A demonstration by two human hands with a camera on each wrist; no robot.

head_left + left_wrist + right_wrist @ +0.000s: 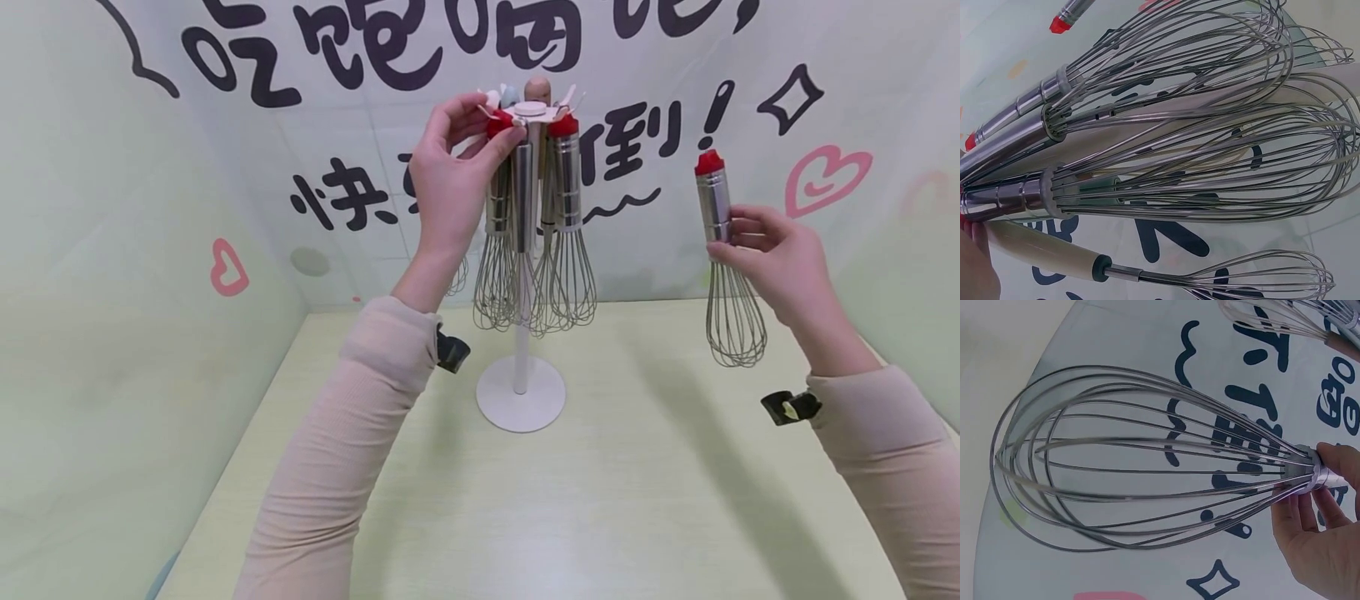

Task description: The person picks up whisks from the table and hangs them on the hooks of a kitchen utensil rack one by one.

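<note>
My left hand [456, 179] is at the top of a white rotating-style rack [521, 417], thumb and fingers pinching the red end of a hanging steel whisk [1010, 199]. Right beside it hang a plain steel-handled whisk [522, 200] and another red-capped whisk [567, 179]. Out to the right, my right hand [783, 254] holds a red-capped whisk [713, 200] in the air by the lower handle. Its wire balloon points down, above the table. In the right wrist view thumb and fingers close round the collar [1300, 467] over the wires.
More whisks hang around the rack, one with a cream handle [1047, 247] and one with a wooden handle [537, 89]. The rack's round base stands on a pale table [562, 517]. Behind is a printed cloth backdrop [645, 250], with side walls left and right.
</note>
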